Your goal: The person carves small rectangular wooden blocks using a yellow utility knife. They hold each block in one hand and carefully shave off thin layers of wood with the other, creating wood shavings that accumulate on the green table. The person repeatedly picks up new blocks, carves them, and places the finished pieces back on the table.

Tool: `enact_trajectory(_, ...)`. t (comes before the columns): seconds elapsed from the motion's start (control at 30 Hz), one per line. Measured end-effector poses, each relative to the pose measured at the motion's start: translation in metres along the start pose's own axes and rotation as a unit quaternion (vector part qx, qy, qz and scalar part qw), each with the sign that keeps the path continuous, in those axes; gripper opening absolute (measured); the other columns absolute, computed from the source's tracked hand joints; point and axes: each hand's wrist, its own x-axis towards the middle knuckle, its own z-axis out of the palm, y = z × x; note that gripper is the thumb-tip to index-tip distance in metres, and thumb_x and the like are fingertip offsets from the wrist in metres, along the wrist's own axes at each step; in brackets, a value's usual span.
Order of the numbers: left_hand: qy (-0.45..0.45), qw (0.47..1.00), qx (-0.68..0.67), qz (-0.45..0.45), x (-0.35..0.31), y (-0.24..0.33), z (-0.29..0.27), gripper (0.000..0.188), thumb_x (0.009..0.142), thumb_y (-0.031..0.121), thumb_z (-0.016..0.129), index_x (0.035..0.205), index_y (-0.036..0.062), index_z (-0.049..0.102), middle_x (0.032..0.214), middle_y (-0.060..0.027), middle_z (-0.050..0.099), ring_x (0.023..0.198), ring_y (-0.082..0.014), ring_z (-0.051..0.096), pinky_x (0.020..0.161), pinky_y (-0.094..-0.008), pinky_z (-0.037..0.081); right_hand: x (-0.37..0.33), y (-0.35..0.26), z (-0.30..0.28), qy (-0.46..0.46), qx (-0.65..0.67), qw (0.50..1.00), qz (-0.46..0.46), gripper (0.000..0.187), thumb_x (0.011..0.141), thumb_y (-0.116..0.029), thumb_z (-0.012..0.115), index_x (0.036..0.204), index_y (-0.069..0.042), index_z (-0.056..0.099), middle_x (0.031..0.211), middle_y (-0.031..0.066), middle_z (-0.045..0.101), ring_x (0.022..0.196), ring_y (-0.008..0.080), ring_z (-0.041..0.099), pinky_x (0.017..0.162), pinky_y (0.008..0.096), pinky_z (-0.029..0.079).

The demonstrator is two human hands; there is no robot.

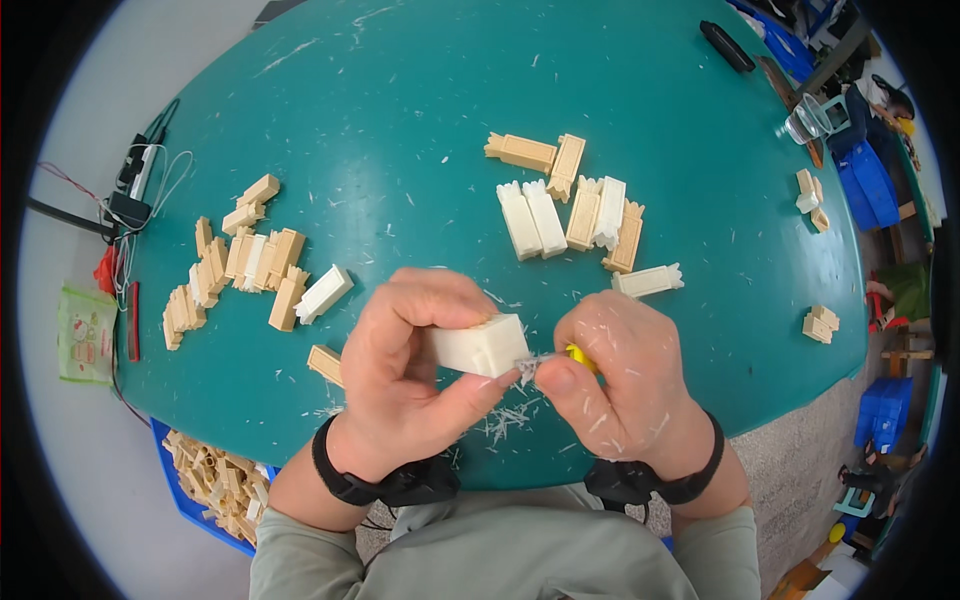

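Observation:
My left hand (395, 365) is closed around a cream-white rectangular plastic block (478, 345), its square end turned toward the right. Opposite it, my right hand (630, 375) makes a fist around a small tool with a yellow handle (580, 356); the fingers hide most of it. Its working end sits close to the block's lower right edge, where a tuft of thin shavings (530, 368) hangs; whether it touches I cannot tell. More pale shavings (510, 418) lie on the table below and cling to the right hand.
On the green table (400, 130), cream and tan blocks (540, 220) lie ahead, with another group (250, 255) at left. A blue bin (190, 500) full of small pieces stands lower left. A clear cup (805, 120) and a black object (727, 46) sit far right.

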Motion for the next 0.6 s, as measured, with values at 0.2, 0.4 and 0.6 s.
enact_trajectory(0.2, 0.0, 1.0, -0.016, -0.021, 0.001, 0.002, -0.001, 0.039, 0.068, -0.004, 0.069, 0.099, 0.0008, 0.047, 0.097, -0.0126, 0.052, 0.084, -0.0161, 0.054, 0.072, -0.0268, 0.045, 0.0, 0.0, -0.001, 0.003, -0.022, 1.0, -0.006, 0.03, 0.078, -0.028, 0.067, 0.069, -0.006, 0.05, 0.054, 0.0052, 0.046, 0.047, 0.0219, 0.043, 0.042, 0.0311, 0.033)
enact_trajectory(0.4, 0.002, 0.999, -0.026, -0.022, 0.002, 0.002, -0.001, 0.039, 0.067, -0.002, 0.07, 0.099, 0.0014, 0.048, 0.095, -0.0114, 0.053, 0.084, -0.0156, 0.054, 0.072, -0.0264, 0.045, 0.001, -0.002, -0.002, 0.008, -0.023, 1.0, -0.008, 0.03, 0.077, -0.028, 0.067, 0.068, -0.006, 0.05, 0.054, 0.0054, 0.046, 0.047, 0.0223, 0.043, 0.042, 0.0311, 0.033)
enact_trajectory(0.6, -0.03, 0.998, -0.034, -0.04, 0.001, 0.01, 0.002, 0.037, 0.066, -0.002, 0.072, 0.096, 0.0022, 0.051, 0.092, -0.01, 0.055, 0.084, -0.0159, 0.054, 0.071, -0.0269, 0.044, 0.001, 0.005, -0.006, 0.011, -0.019, 1.0, 0.0, 0.028, 0.077, -0.027, 0.067, 0.069, -0.006, 0.05, 0.056, 0.0063, 0.047, 0.047, 0.0237, 0.044, 0.042, 0.0318, 0.033)
